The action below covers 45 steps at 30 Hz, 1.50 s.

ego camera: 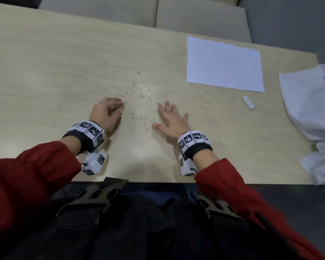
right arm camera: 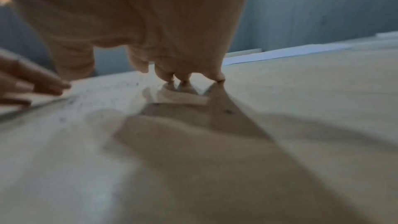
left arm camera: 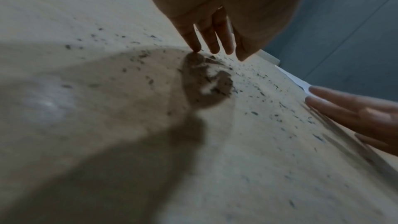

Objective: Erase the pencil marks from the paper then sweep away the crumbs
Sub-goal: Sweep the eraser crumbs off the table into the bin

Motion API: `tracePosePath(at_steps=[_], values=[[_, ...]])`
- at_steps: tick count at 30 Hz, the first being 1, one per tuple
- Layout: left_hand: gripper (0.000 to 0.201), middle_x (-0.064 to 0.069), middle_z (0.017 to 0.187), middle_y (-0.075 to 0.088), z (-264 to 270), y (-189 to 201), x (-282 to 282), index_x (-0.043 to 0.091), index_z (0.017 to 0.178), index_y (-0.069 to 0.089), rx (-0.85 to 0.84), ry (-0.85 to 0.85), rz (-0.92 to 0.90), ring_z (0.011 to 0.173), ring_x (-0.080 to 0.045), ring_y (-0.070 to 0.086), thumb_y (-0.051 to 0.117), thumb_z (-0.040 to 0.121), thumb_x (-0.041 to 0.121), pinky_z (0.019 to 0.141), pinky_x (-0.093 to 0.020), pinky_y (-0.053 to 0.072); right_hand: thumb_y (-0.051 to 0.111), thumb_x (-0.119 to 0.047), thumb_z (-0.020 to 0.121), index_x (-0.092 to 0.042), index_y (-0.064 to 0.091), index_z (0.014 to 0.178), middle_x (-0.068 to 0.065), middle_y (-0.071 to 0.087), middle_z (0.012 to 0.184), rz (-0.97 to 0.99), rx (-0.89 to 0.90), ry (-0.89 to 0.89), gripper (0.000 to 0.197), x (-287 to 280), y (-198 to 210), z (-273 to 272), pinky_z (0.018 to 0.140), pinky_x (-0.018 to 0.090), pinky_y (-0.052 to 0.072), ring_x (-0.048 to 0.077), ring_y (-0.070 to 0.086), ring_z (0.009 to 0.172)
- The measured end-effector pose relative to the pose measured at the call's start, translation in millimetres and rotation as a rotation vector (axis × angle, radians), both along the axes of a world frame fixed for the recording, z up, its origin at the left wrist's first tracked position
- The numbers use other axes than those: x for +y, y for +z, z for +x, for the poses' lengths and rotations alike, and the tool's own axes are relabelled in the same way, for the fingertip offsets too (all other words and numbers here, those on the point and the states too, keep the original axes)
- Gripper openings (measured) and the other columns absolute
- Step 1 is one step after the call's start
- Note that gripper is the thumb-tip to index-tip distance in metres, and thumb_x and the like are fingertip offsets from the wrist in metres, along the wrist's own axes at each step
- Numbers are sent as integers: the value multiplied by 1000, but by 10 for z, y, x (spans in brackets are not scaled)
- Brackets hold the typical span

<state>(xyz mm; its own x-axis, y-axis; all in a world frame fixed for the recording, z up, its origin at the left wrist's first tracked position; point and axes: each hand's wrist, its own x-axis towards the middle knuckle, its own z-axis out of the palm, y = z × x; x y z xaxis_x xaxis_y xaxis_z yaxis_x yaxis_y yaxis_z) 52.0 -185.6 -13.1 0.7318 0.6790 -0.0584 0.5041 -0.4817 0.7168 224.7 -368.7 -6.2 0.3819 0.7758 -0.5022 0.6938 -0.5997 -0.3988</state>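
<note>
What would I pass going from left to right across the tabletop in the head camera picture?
Left hand → scattered eraser crumbs → right hand → sheet of white paper → small white eraser → crumpled white cloth at the table's right edge.

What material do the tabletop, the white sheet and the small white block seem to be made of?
Tabletop: probably light wood laminate, with printed-looking grain and a soft glare patch. White sheet: paper, thin, flat and matte, with crisp edges. Small white block: likely a rubber or vinyl eraser, matte with rounded corners; its look alone leaves this open.
</note>
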Motion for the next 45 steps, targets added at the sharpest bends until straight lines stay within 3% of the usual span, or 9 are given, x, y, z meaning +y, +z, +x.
tracePosePath(at_steps=[4,12,17,21,25,31,35,40,45], values=[[26,-4,126,61,-211,30,205,10,113,70,-50,-38,11,110,-17,58,60,90,4,99,-18,36,46,-72,83,-23,-13,152,-5,-22,158,85,-65,-275,103,-262,130,-14,113,59,-7,17,-19,146],[33,-6,136,52,-558,88,673,10,124,63,86,-122,-1,120,-22,52,63,90,9,105,-31,38,44,-97,49,-8,-22,148,8,-38,151,-333,-207,-420,149,-887,-2,-313,114,62,-4,26,-30,142],[37,-8,137,51,-710,97,785,7,127,61,105,-140,-1,123,-23,51,63,90,8,103,-22,33,34,-98,55,-10,-28,146,11,-44,147,-269,-179,-313,141,-149,-46,-745,112,66,-6,34,-36,137],[36,-7,138,50,-820,102,887,7,127,61,62,-111,-38,122,-19,51,62,91,8,102,-19,32,40,-90,67,-17,-30,145,1,-37,151,-90,-29,-152,128,439,-3,-1050,113,64,-5,21,-29,142],[37,-3,142,45,-938,71,1069,8,130,59,62,-74,-23,121,-13,47,59,94,13,103,-19,30,56,-76,71,-16,-21,150,2,-16,159,131,25,-437,125,351,209,-898,117,52,-7,16,-13,147],[58,-7,157,26,-1155,-130,1347,7,147,37,265,-255,133,143,-26,29,55,97,30,118,-40,23,32,-87,72,-11,-17,151,15,-29,154,-409,-132,-634,120,-330,84,-672,114,64,4,35,-20,144],[66,-5,162,11,-1217,-182,1339,8,153,21,355,-300,170,149,-22,10,47,99,35,120,-41,11,21,-94,66,-19,-25,147,18,-37,149,-354,-136,-525,120,140,-5,-1058,111,66,-2,51,-25,137],[64,-5,162,14,-1174,-171,1386,7,152,26,341,-322,159,149,-21,13,47,99,36,120,-42,14,23,-82,80,-16,-22,149,5,-33,153,-176,-2,-234,106,733,20,-1355,109,65,-8,29,-26,142],[64,-4,162,15,-1054,-140,1359,9,152,27,335,-321,115,149,-20,14,48,98,37,120,-43,13,40,-58,94,-12,-10,153,2,-11,161,108,29,-586,89,568,203,-718,118,54,-2,18,-12,147]])
